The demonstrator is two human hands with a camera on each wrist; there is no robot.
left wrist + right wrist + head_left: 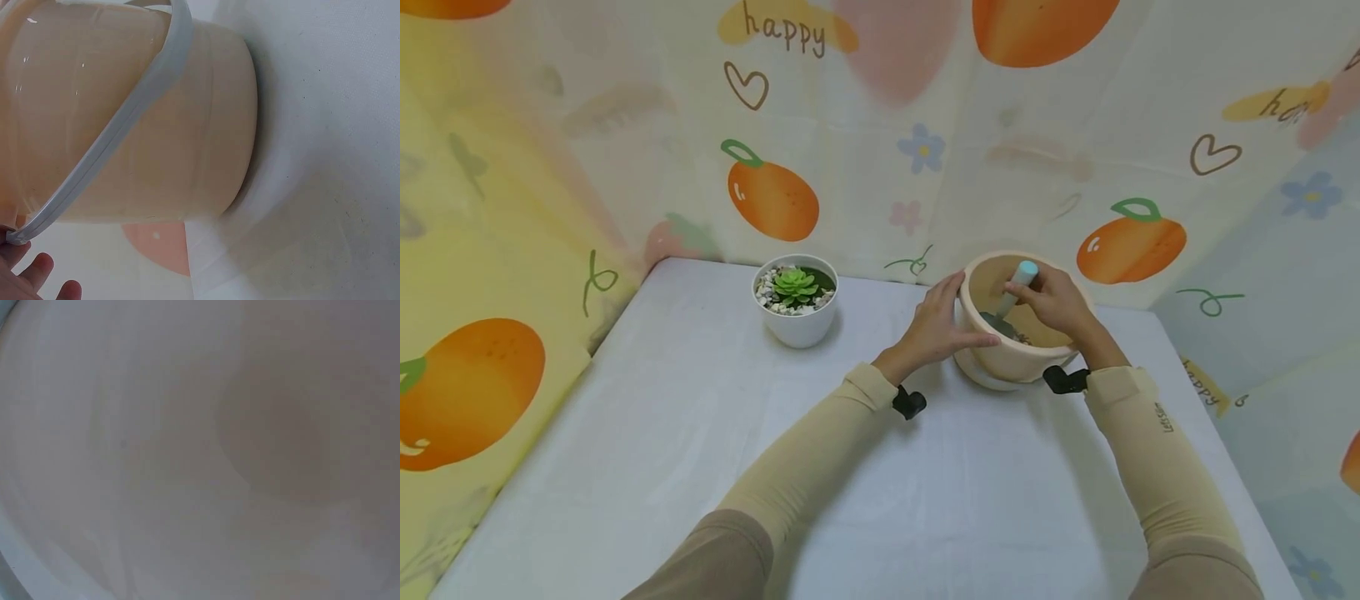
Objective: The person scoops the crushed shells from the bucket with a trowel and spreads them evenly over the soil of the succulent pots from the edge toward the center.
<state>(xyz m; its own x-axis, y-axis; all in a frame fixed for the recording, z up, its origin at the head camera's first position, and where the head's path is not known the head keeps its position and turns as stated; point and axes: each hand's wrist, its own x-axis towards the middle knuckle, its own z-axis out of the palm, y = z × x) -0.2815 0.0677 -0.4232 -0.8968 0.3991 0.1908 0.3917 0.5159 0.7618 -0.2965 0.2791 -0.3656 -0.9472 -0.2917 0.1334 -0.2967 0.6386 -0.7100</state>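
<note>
A beige bucket (1011, 360) with a pale grey carrying handle (119, 128) stands on the table at the back right. My left hand (928, 329) is spread against its left side, with the thumb along the front rim and the fingers reaching towards the back. In my right hand (1055, 300) is a small trowel (1012, 292) with a light blue handle end, held tilted over the bucket's opening. Its dark green blade (997, 325) points down inside, beside some loose, dark bits. The right wrist view shows only a blurred, pale curved surface.
To the left of the bucket, a white pot (797, 327) holds a green succulent (795, 285) among white pebbles. A white cloth covers the table (662, 433). Printed fabric (865, 142) with oranges and hearts hangs close behind the table and along both sides.
</note>
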